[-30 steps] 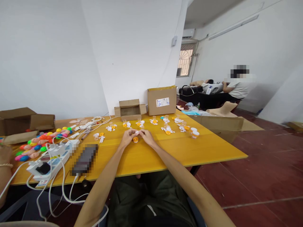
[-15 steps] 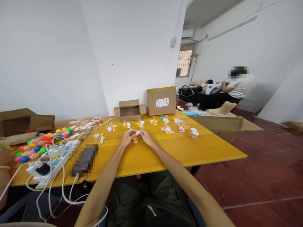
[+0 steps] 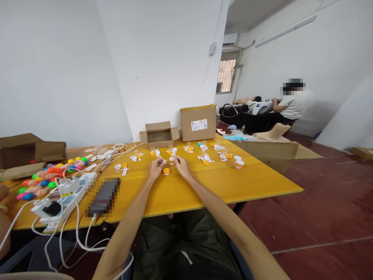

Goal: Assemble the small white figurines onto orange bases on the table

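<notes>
Small white part (image 3: 164, 161), right there, was pinched in the fingertips of the left hand (image 3: 155, 168) over the yellow table (image 3: 224, 186)! Just below it sat an orange-and-white round piece (image 3: 166, 171), between the two hands. And the right hand (image 3: 183, 168)? Apart from the left, fingertips just beside loose white pieces (image 3: 171, 163); whether they gripped anything couldn't be told. Farther out lay clusters of orange and white parts (image 3: 206, 160), and behind them stood an open cardboard box (image 3: 161, 145).

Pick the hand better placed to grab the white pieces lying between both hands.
Probably the right hand: it is closer to the white pieces, while the left hand appears to pinch a small white part. Whether the right holds anything is unclear.
</notes>
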`<state>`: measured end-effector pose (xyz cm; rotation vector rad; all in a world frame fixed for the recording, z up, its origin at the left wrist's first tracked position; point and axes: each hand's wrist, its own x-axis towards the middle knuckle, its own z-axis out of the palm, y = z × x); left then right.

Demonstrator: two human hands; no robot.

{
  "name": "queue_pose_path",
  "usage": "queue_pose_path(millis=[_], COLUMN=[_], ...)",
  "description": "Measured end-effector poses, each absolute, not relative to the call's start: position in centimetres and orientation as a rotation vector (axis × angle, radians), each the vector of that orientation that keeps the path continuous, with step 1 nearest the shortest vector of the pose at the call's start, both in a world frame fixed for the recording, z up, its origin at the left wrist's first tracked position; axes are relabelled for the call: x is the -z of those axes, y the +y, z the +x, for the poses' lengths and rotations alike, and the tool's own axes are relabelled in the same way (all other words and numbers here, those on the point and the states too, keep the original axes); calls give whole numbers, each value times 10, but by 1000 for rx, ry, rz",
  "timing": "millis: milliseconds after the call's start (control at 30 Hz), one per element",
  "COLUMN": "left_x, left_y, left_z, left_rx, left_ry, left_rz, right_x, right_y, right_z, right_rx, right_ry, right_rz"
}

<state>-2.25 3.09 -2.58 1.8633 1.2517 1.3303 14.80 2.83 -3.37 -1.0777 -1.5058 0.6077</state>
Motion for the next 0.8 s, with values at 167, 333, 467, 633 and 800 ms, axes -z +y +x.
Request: queue_pose_path(millis=[167,333,467,633,800], left_x=[35,39,37,36,33], left_y=[38,39,36,34,32], left_z=[-26,-27,-26,-26,-24], left_rx=[-1252,-1220,-1185,-1171,-1145], left_ry=[1407,1513,1551,1544,1564], left_rz=[1994,2112,2125,2155,2151], right_x=[35,40,44,39,29], right_y=[30,32,31,26,18], right_z=[160,165,163,161,160], right_rx=[-408,-284,-177,-205,-206], right_ry=[-1605,-1648,-1678,-1715,-1804], right_rz=[-1282,-1506,-1556,-1578,-1582])
